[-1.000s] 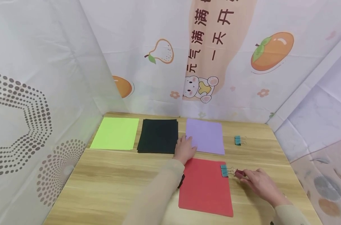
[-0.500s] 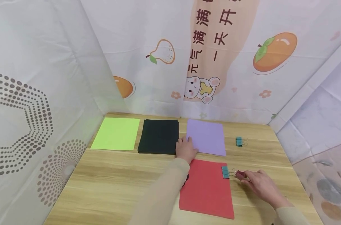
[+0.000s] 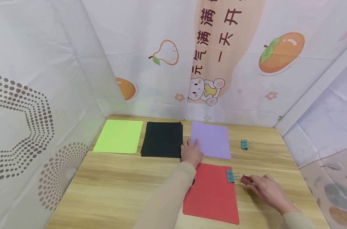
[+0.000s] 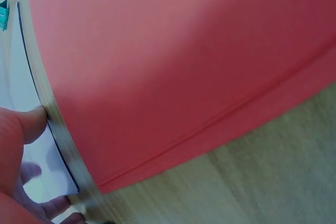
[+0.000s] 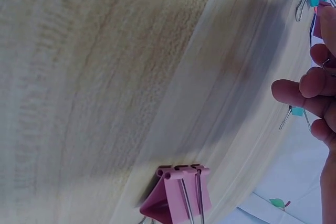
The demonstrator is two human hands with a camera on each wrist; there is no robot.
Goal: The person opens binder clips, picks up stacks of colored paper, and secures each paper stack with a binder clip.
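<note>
Evidently, the right hand [image 3: 268,190] pinches a dark red clip [image 3: 245,180]; just left of it, a teal clip [image 3: 230,176] grips the red sheets [image 3: 211,194]. The left hand [image 3: 191,154], fingers relaxed, touches the purple stack [image 3: 212,139], where light pressure should keep edges aligned.

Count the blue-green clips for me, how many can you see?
2. The first clip is at the right edge of the red paper; the second clip lies on the table, right of the purple paper. More could be hidden.

Bright, even light in head view, wrist views dimmer and softer, broad shadow across red paper [image 4: 168,72]
</note>
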